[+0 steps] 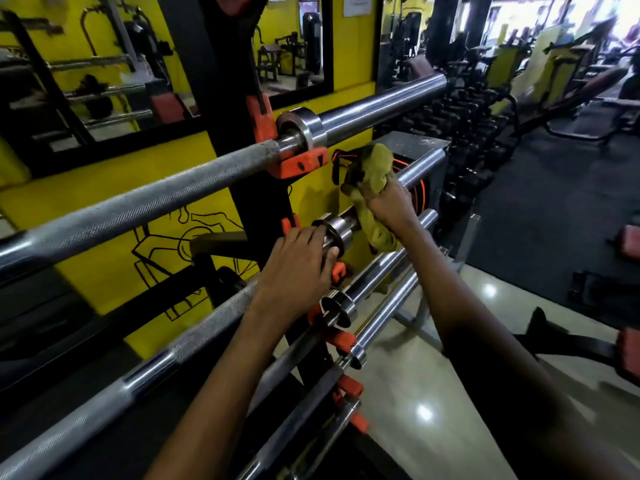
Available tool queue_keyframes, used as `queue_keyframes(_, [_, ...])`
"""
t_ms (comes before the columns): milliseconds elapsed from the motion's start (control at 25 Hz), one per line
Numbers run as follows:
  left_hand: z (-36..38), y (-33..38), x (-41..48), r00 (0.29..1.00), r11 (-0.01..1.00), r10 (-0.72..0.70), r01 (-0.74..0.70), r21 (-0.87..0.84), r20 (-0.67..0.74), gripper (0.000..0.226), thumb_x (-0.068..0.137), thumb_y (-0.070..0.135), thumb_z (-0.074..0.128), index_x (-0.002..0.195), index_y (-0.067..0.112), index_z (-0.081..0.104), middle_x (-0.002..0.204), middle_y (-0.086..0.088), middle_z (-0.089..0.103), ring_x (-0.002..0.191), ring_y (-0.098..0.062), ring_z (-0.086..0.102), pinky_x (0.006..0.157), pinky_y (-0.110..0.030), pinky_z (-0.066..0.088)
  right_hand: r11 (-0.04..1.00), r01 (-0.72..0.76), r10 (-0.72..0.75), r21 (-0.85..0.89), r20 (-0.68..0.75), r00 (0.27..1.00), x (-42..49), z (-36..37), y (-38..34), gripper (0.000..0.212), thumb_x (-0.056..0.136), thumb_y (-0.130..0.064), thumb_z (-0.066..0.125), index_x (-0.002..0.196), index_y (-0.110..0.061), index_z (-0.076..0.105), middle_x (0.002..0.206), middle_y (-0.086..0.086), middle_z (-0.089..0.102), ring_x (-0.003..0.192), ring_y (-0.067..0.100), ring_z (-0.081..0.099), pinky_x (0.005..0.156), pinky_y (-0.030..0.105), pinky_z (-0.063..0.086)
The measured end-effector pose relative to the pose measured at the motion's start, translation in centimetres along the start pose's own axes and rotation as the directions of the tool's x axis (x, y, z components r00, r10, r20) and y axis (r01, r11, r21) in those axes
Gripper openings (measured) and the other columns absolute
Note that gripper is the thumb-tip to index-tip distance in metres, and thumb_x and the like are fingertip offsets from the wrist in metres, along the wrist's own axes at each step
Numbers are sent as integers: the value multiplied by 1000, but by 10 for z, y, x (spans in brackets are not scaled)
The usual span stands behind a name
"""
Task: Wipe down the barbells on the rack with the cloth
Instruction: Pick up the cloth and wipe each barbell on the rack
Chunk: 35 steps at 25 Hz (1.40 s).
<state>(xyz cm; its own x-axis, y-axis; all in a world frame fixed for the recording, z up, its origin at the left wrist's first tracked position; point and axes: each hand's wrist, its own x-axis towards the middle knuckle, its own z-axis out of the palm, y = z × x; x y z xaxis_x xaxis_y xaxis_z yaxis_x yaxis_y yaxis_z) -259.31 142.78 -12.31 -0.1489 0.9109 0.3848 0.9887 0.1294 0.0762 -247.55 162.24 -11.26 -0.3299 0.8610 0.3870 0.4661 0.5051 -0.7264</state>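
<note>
A black rack [221,98] with orange hooks carries several barbells [156,202], one above another. On the second barbell [415,169] down, the right hand [388,202] clenches an olive cloth [372,174] around the sleeve, beside the rack upright. The left hand [298,268] grips that bar's collar [337,228], fingers [329,252] curled over it.

We see a dim room; bright daylight burns out the top right corner. Lamp glare sits on the floor [424,412] and the steel bars [377,107]. Edges curve and are blurred, the corners go dark.
</note>
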Motion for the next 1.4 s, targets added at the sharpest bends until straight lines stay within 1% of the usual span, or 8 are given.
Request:
queue_keyframes(240, [9, 2, -3, 998, 1000, -27, 27, 11, -63, 46, 102, 38, 27, 140, 14, 40, 137, -6, 52, 124, -22, 46, 101, -38, 37, 986, -43, 112, 164, -441, 890, -19, 37, 3, 49, 90, -62, 60, 108, -17, 68, 106, 4, 70, 100, 23, 65, 87, 49, 53])
queue_keyframes(440, [9, 4, -2, 998, 1000, -12, 12, -8, -69, 56, 101, 37, 29, 154, 22, 16, 157, -3, 29, 137, -22, 34, 110, -40, 29, 727, -139, 373, 672, -218, 902, -59, 63, 1, 42, 99, -50, 53, 136, -31, 48, 130, -7, 58, 122, 14, 55, 98, 29, 45])
queue_keyframes(680, [4, 8, -5, 999, 996, 17, -14, 90, -43, 67, 97, 59, 17, 155, 26, 14, 161, -2, 20, 150, -21, 6, 121, -44, 2, 293, -262, 541, 920, 66, 839, -37, 57, 13, 47, 92, -51, 64, 125, -18, 60, 104, 6, 64, 89, 17, 66, 71, 31, 59])
queue_keyframes(800, [2, 11, -3, 999, 991, 3, 2, 136, -40, 70, 96, 59, 21, 156, 25, 12, 161, -2, 18, 150, -18, 2, 121, -42, -3, 444, -481, 496, 756, 241, 835, -56, 66, 41, 53, 94, -24, 63, 142, -19, 41, 117, -1, 56, 99, 4, 57, 86, 25, 57])
queue_keyframes(960, [1, 17, -1, 999, 992, -47, 48, 118, -7, 70, 95, 61, 21, 156, 29, 8, 162, 2, 15, 150, -13, -3, 121, -39, -8, 452, -865, 638, 217, 599, 484, -72, 60, 40, 25, 106, -18, 44, 88, -4, 55, 84, 5, 50, 66, 11, 44, 57, 23, 41])
queue_keyframes(1080, [0, 23, 4, 995, 995, -96, 96, 28, 13, 70, 94, 62, 21, 155, 32, 5, 163, 2, 10, 150, -11, -5, 116, -37, -20, 105, -846, 644, 523, 613, 459, -61, 51, 18, 43, 110, -25, 35, 136, 6, 48, 137, 21, 53, 107, 28, 54, 82, 33, 48])
queue_keyframes(1200, [7, 37, 12, 990, 991, -136, 136, 1, 30, 75, 92, 64, 23, 155, 30, 3, 163, -4, 7, 150, -19, 1, 107, -32, -33, -218, -503, 606, 837, 520, 603, -47, 41, 15, 58, 98, -56, 49, 137, -14, 52, 126, 13, 58, 119, 33, 56, 89, 42, 54])
queue_keyframes(1400, [15, 45, 17, 984, 985, -175, 175, 1, -27, 72, 94, 59, 29, 154, 25, 7, 158, -8, 14, 148, -24, 12, 114, -36, -20, 690, -171, 409, 704, -184, 894, -48, 45, 20, 61, 88, -60, 63, 133, -20, 53, 122, -1, 65, 112, 16, 62, 95, 37, 53])
